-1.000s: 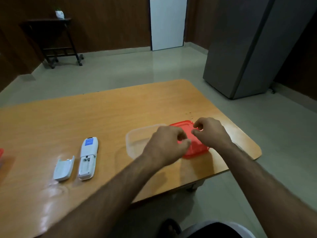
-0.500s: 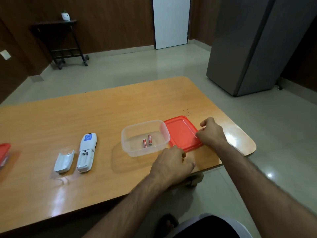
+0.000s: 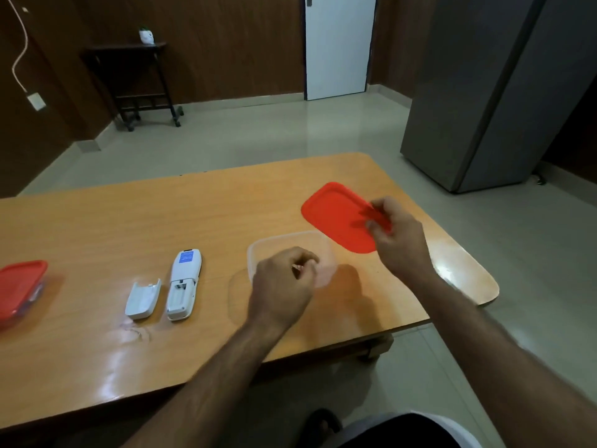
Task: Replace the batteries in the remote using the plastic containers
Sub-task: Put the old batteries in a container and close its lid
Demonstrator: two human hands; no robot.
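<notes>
Since half a second ago, right hand has lifted the flat red plastic lid, pinched at its edge. Left hand, fingers curled, reaches into the clear rectangular plastic container; contents hidden, grasp indeterminate. Risk: batteries fumbled. Open white remote lies left.

A grey cabinet stands beyond the table's right far corner. A white door is in the far wall. A dark cart carries a small pot.
</notes>
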